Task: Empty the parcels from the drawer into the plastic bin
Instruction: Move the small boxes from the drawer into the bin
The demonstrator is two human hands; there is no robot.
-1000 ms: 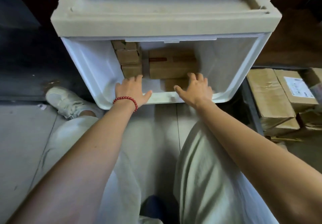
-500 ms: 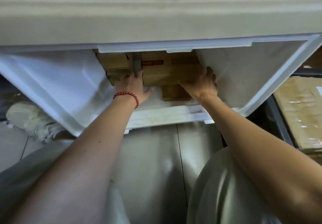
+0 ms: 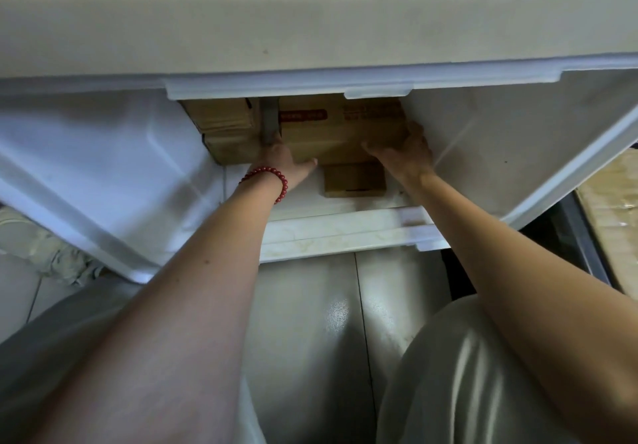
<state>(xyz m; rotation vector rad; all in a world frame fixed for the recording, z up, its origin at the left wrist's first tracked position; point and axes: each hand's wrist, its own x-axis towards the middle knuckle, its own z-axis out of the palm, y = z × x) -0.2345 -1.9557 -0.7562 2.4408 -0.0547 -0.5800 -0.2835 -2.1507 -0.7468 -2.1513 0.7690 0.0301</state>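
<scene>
Far left first: I've got a pale shoe [image 3: 41,247] on the floor [image 3: 310,323], just beside the drawer's left wall. The drawer [image 3: 103,167] is white and translucent, standing open towards me under the beige cabinet top [image 3: 310,19]. In its back left corner there's a stack of small parcels [image 3: 224,129] in brown cardboard. Now the left hand [image 3: 286,164], with a red bead bracelet [image 3: 267,177] on the wrist. Its fingers go into the narrow gap between that stack and the large parcel [image 3: 341,129], and the thumb is stretched along the parcel's lower front edge. So the grip is clamped on the parcel's left end, though the fingertips are hidden in the gap. The large parcel sits at the middle of the drawer's back, with a red strip printed on its front. A flat parcel [image 3: 355,179] shows below it, nearer the front rim. On to the right hand [image 3: 407,153]: its fingers are curled round the large parcel's right end, so that grip is closed on the cardboard, close to the drawer's right wall. Both forearms cross the front rim. At the far right, outside the drawer, I can make out a taped carton [image 3: 618,209], well apart from the hands.
</scene>
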